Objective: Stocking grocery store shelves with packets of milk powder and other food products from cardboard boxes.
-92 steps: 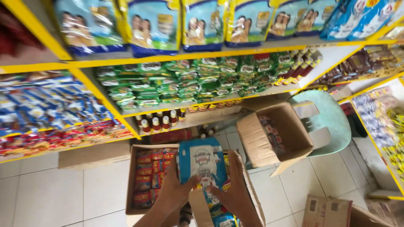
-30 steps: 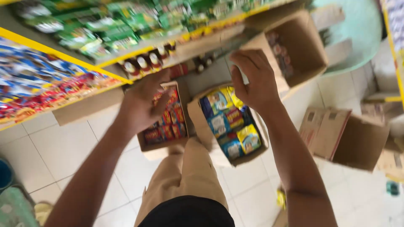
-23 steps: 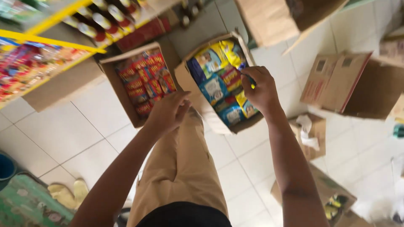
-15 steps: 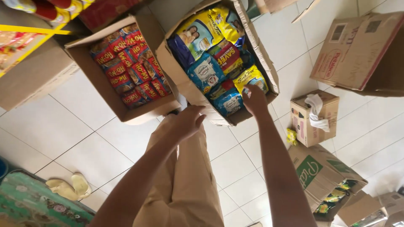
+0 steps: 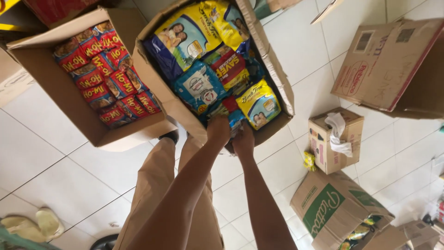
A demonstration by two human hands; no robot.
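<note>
both hands are reaching down into the open box (image 5: 277, 83): the left hand (image 5: 218, 131) and right hand (image 5: 243, 140) are closing side by side on a blue pack (image 5: 235, 118) at its near edge, likely to lift it clear of the other packs. beside it, touching, the box of red packets (image 5: 55, 92) is sitting untouched. half a second ago the hands were apart; now they are meeting.

Just one head-worn view, pointing almost straight down from standing height. Both arms stretch away from the lens to the left hand (image 5: 218, 131) and right hand (image 5: 243, 141) mid-frame; floor tiles (image 5: 55, 185) sit well below, so nothing's close-up.
</note>
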